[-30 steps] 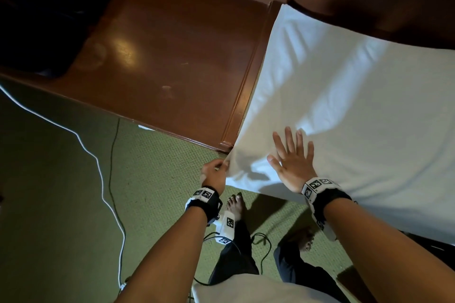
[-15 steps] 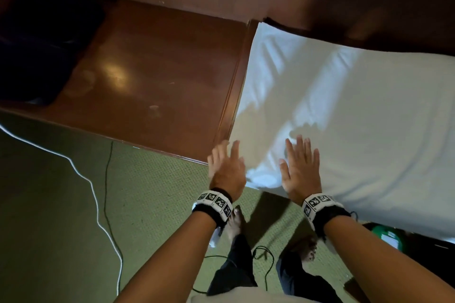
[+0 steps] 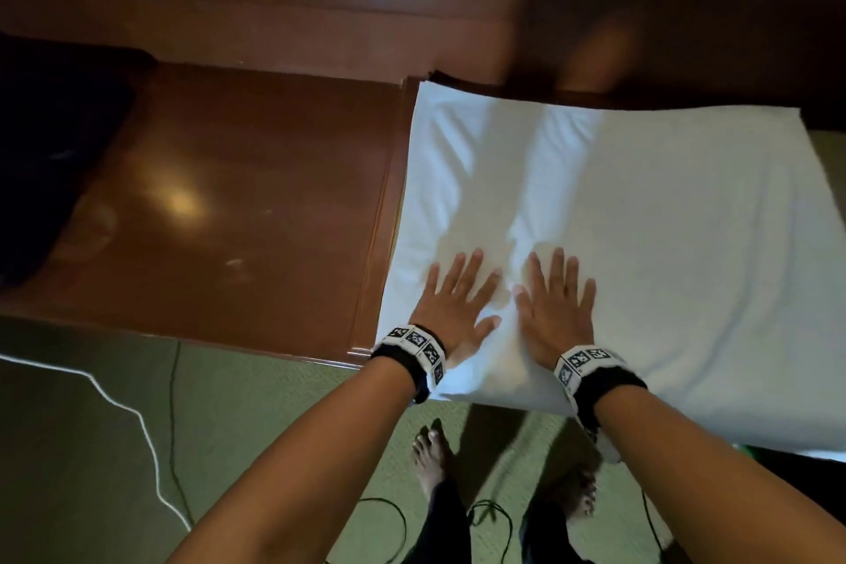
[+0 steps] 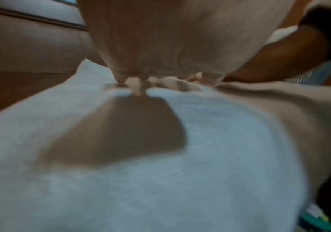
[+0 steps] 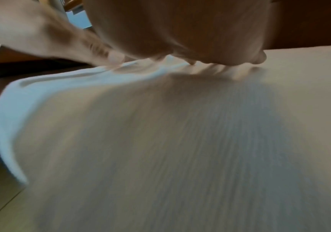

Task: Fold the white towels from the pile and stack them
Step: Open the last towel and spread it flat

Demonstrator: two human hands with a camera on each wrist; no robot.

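- Left hand [image 3: 451,302] lies flat with fingers spread on the towel [image 3: 641,243], low in the middle of the head view, near the cloth's lower left corner; it grips nothing.
- Right hand [image 3: 554,302] lies just beside it to the right, also flat, fingers straight and spread, palm down on the cloth, holding nothing.
- Both wrist views are blurred, but each shows a palm above white cloth with fingertips [image 4: 137,84] touching it, which fits a smoothing press.
- Towel fills the right half of the head view, spread out on the right part of the desk [image 3: 256,206], its near edge hanging past the desk's front edge over the floor [image 3: 91,449].
- Creases run from the hands up toward the far edge, at the upper middle of the frame, so the cloth is not yet flat.
- Whether this towel is a single layer or already folded once cannot be told from these views.
- My reading: the step in hand is flattening the cloth before a fold, early in the work on this piece.
- No stack of folded towels and no pile shows in any view, so how many are done or left cannot be judged.
- Left to do, as far as can be seen: fold this one down to size, set it aside, then repeat for the others.
- Lower left of the head view has a white cable [image 3: 137,417] on the floor; a dark object [image 3: 50,151] sits at the desk's left end.
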